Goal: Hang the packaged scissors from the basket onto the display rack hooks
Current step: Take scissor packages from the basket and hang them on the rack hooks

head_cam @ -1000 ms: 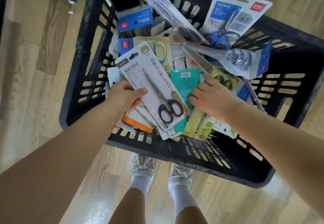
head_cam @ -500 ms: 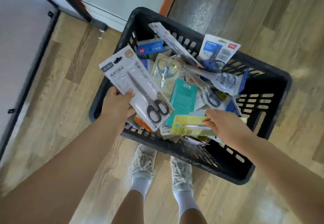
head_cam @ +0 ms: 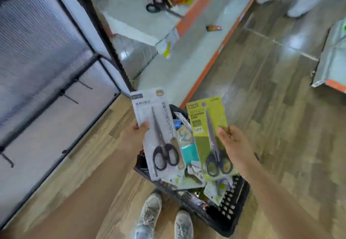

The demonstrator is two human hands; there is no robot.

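My left hand (head_cam: 135, 134) grips a white-carded pack of black-handled scissors (head_cam: 157, 135) by its left edge, held upright above the basket. My right hand (head_cam: 234, 141) pinches a yellow-green pack of scissors (head_cam: 206, 126) by its right edge, beside the white one. Below both packs stands the black plastic basket (head_cam: 236, 197) with several more packaged scissors (head_cam: 187, 145) inside, mostly hidden. The display rack (head_cam: 56, 66) rises at the left, a pale panel in a black frame with bare black hooks (head_cam: 69, 96) sticking out.
A white shelf unit with an orange edge (head_cam: 206, 66) runs behind the basket; loose scissors (head_cam: 159, 4) and snack bags lie on its upper shelf. Another shelf corner (head_cam: 329, 66) is at the right. My shoes (head_cam: 149, 214) stand on the wooden floor by the basket.
Both hands have lifted out of the basket, each with a pack. The right hand pulled the yellow-green pack free. The view has swung up toward the rack and shelves.
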